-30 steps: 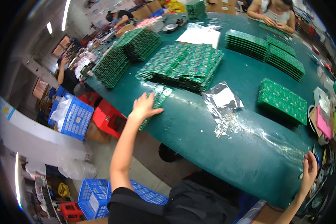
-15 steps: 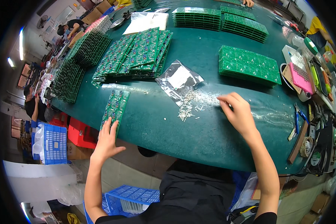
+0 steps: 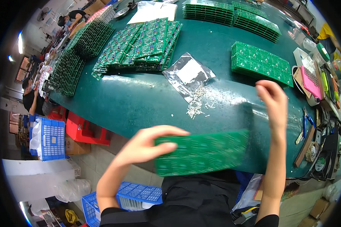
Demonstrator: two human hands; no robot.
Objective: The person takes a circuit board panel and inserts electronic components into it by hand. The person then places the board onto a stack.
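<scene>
My left hand grips the left end of a green circuit board, thumb on top. The board is held in front of my body at the table's near edge, smeared by motion. My right hand is raised over the table to the right, just nearer than a stack of green boards. Its fingers are curled together; whatever is between the fingertips is too small or blurred to make out. Between the hands and farther off lies a heap of small metal pins, beside a clear plastic bag with a white label.
Fanned boards with parts lie at the back left, beside tall board stacks. More board stacks stand at the far side. Blue-handled pliers and a pink box are at the right. A blue crate sits below the table.
My left hand has lifted the board from the table's left side and brought it right, toward my body. My right hand has moved rightward, away from the pins.
</scene>
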